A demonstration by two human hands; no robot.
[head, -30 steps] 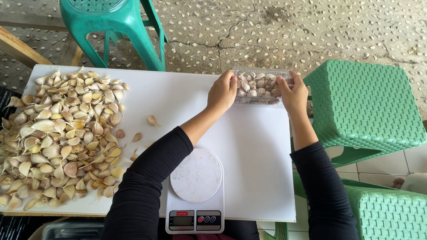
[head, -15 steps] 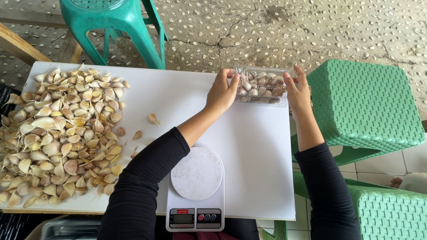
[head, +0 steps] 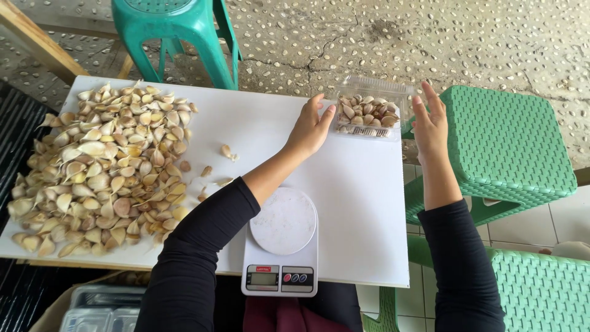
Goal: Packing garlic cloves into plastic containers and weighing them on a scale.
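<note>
A clear plastic container [head: 369, 114] filled with garlic cloves sits at the far right of the white board [head: 362, 197], its lid raised at the back. My left hand [head: 310, 130] rests on the board at the container's left end, fingers apart and fingertips close to its edge. My right hand [head: 430, 120] hovers just off the container's right end with fingers spread, holding nothing. Both arms are in black sleeves. A big pile of garlic cloves [head: 104, 166] covers the board's left part.
A white digital kitchen scale [head: 283, 246] stands at the board's near edge between my arms. A few loose cloves [head: 227, 151] lie beside the pile. A teal plastic stool [head: 178, 31] stands behind, green woven stools [head: 510, 141] to the right, and stacked clear containers [head: 98, 307] lower left.
Both hands were pressed on the container's ends; they have since come off it and spread a little apart. The container sits in about the same place with its lid up.
</note>
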